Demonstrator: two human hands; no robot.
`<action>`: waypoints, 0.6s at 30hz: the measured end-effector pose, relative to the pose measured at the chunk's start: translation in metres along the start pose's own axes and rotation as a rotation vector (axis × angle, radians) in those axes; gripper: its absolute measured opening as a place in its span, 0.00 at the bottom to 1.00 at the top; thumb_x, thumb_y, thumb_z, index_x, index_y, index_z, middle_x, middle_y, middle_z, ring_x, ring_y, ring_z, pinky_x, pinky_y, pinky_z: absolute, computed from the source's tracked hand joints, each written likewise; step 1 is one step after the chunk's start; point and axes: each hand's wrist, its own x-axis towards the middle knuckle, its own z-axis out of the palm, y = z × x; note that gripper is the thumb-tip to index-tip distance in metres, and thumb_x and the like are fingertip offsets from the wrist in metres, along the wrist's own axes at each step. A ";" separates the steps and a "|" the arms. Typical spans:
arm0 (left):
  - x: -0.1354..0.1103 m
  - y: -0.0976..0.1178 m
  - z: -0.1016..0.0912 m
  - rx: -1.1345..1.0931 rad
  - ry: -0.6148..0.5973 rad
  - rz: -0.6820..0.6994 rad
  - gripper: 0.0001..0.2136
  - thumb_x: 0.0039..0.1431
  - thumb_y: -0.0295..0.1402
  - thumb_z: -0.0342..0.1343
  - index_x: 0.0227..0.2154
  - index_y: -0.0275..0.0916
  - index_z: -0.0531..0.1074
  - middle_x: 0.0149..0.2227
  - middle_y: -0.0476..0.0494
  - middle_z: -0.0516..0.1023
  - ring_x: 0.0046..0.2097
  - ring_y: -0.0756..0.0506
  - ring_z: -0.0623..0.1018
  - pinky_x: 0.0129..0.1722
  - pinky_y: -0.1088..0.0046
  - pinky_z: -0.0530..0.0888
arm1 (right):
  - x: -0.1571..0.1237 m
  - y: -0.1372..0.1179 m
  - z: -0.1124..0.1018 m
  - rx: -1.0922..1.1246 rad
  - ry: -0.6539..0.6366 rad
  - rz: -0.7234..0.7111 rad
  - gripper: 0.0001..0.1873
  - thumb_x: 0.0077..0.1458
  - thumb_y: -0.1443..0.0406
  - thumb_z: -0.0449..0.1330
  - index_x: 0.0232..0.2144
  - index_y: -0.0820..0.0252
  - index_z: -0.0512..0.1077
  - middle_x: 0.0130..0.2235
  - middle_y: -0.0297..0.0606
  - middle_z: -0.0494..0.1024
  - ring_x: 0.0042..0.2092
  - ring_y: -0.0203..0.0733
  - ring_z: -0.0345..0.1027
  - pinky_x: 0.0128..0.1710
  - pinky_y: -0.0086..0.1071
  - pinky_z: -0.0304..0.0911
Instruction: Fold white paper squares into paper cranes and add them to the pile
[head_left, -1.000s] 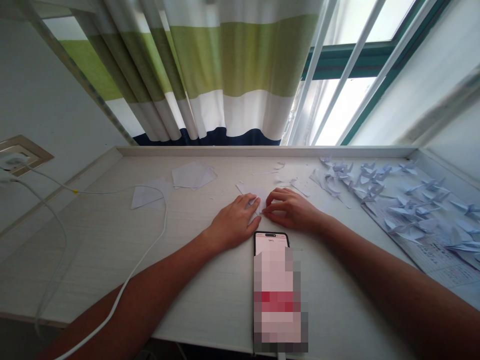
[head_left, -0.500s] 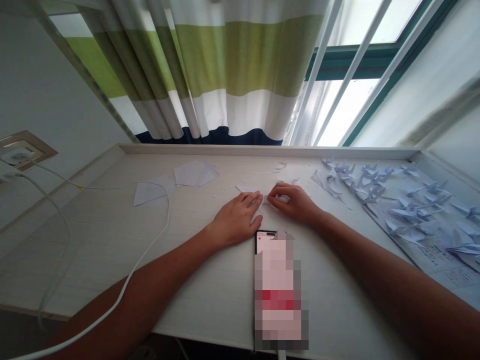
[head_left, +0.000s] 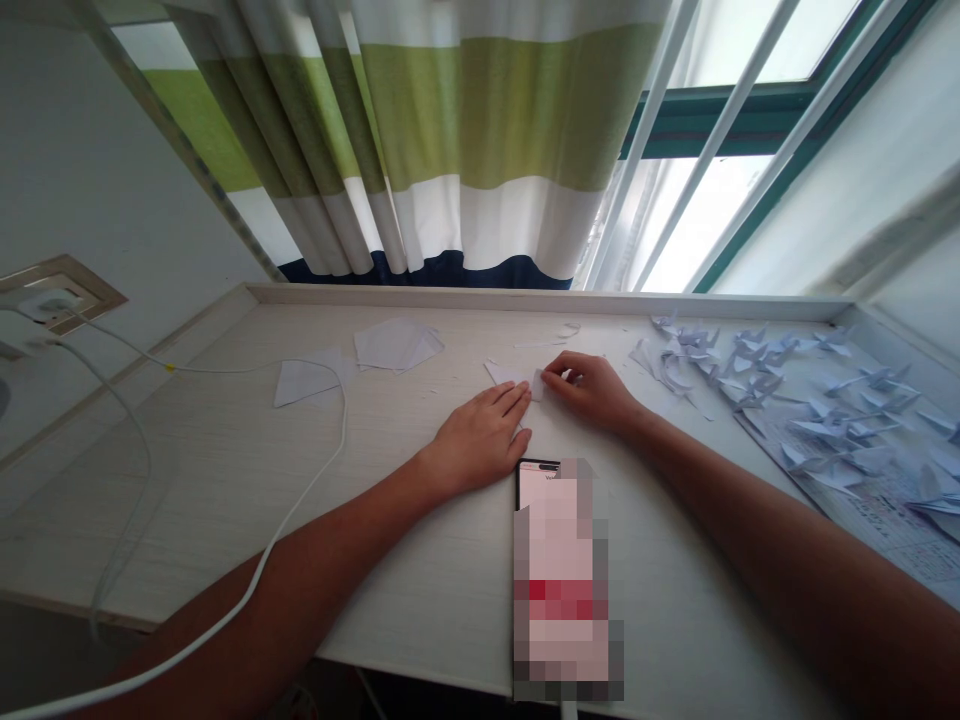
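Observation:
My left hand (head_left: 481,432) lies flat on a small white sheet of paper (head_left: 537,384), its fingers stretched out and pressing it to the table. Just to the right, my right hand (head_left: 589,390) pinches the paper's right edge between thumb and fingertips, and that edge is lifted a little. Most of the sheet is hidden under my left fingers; one corner shows beyond them. Below both hands a phone (head_left: 561,570) lies upright in view, its screen blurred out.
Several folded paper cranes (head_left: 832,425) sit at the right on a printed sheet (head_left: 892,545). Loose white paper squares (head_left: 397,347) lie at the back left. A white cable (head_left: 341,420) crosses the table and my left forearm. A low ledge (head_left: 525,296) borders the back.
My right hand has shifted slightly up and right from my left fingers, lifting the paper's right edge. My left hand stays flat on the paper. The whole view has shifted a little.

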 end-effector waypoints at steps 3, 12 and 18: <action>0.000 0.000 0.000 -0.012 -0.004 -0.004 0.26 0.73 0.38 0.42 0.68 0.29 0.62 0.71 0.34 0.64 0.72 0.40 0.63 0.73 0.61 0.58 | 0.003 0.001 0.001 -0.013 0.024 0.012 0.10 0.58 0.60 0.60 0.29 0.58 0.77 0.31 0.38 0.83 0.29 0.42 0.72 0.35 0.36 0.70; 0.001 0.000 -0.003 -0.015 -0.026 -0.008 0.27 0.73 0.38 0.42 0.68 0.28 0.62 0.71 0.35 0.64 0.72 0.40 0.63 0.72 0.61 0.59 | 0.011 0.013 -0.002 -0.052 0.183 0.107 0.11 0.58 0.61 0.59 0.28 0.60 0.78 0.33 0.43 0.85 0.34 0.45 0.75 0.41 0.39 0.71; 0.001 -0.003 -0.001 -0.063 0.022 -0.010 0.26 0.71 0.39 0.45 0.67 0.32 0.64 0.69 0.36 0.67 0.70 0.40 0.65 0.71 0.59 0.61 | 0.012 0.021 -0.007 -0.013 0.182 0.113 0.12 0.59 0.60 0.60 0.31 0.60 0.80 0.34 0.43 0.85 0.34 0.46 0.76 0.41 0.39 0.71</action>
